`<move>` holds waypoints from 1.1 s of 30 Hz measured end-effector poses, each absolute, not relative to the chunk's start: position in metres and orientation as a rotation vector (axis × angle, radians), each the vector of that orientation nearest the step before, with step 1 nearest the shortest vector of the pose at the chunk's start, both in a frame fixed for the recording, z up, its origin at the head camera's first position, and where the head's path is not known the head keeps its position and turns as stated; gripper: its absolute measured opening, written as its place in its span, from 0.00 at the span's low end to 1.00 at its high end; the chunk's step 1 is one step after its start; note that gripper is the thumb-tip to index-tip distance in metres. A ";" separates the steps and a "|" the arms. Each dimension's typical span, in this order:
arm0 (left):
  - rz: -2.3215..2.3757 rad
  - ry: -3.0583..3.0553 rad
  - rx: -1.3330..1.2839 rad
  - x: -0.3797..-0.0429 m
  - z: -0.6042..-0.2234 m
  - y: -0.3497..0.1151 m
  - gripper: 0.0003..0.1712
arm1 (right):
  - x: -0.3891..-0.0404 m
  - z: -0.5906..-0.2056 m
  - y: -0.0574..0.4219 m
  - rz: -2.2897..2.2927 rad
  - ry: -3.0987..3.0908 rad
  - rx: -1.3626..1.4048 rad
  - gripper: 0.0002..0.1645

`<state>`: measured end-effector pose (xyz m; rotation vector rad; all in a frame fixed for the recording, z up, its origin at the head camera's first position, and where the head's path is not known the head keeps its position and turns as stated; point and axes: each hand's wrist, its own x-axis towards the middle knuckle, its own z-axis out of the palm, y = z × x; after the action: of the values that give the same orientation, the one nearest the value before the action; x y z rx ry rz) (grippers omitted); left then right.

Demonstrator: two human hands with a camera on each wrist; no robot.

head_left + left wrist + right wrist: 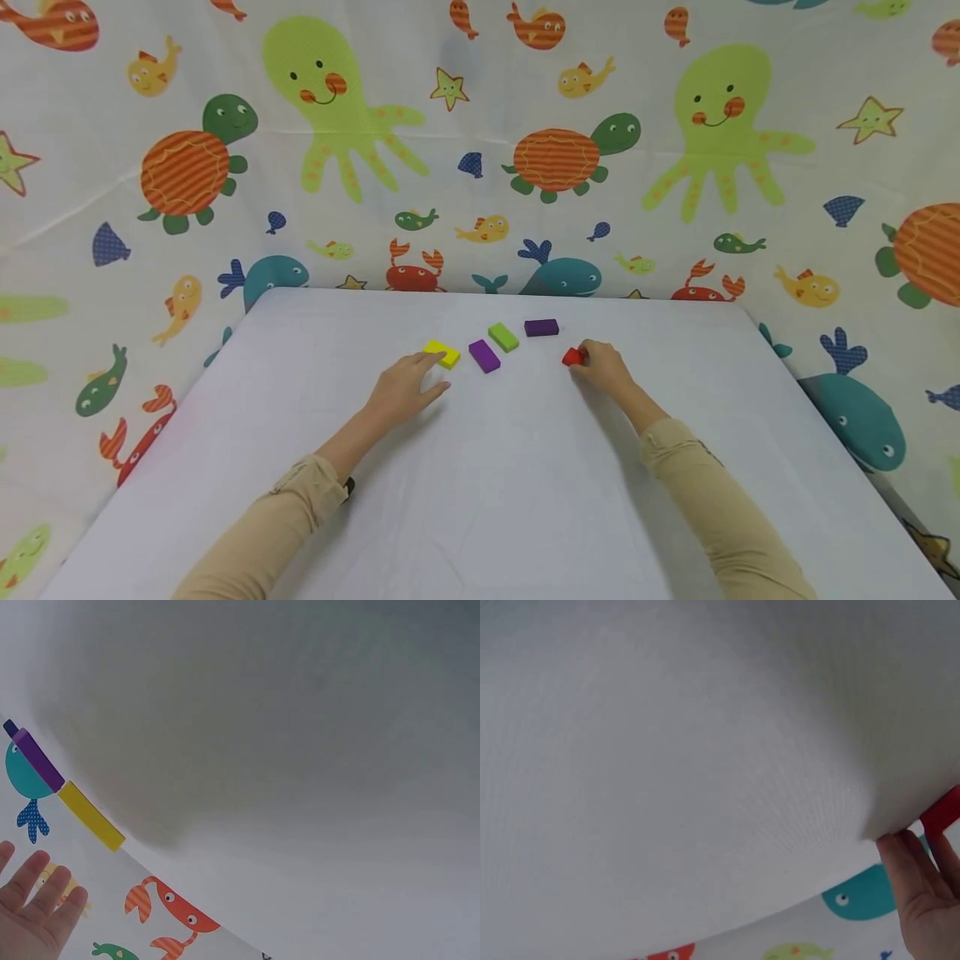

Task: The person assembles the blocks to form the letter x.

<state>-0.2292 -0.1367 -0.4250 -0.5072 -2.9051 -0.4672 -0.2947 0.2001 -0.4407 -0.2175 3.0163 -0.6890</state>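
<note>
My right hand [606, 367] pinches a red block [573, 357] between thumb and fingers at the table's far right of centre; the right wrist view catches the red block [942, 813] only partly, cut by the frame edge. My left hand [402, 390] is held over the near left side of a yellow block [451, 358], its fingers fairly straight and the thumb apart. In the left wrist view those fingers [56, 889] stand away from the yellow block [90, 816]. Between the hands lie a purple block [484, 356] and a green block [503, 337].
Behind the red block lies a second purple block [542, 327]. All the blocks are on a white-covered table [495, 492]. A cloth [465, 108] printed with sea animals hangs along the table's back edge and sides.
</note>
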 end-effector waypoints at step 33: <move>-0.458 -2.948 -0.500 -0.232 -0.424 -0.134 0.31 | -0.290 -0.435 0.197 -0.686 2.948 -0.291 0.22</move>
<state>-0.2321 -0.1336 -0.4239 -0.5000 -2.9484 -0.4578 -0.2904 0.1972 -0.4349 -0.2910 2.9480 -0.6865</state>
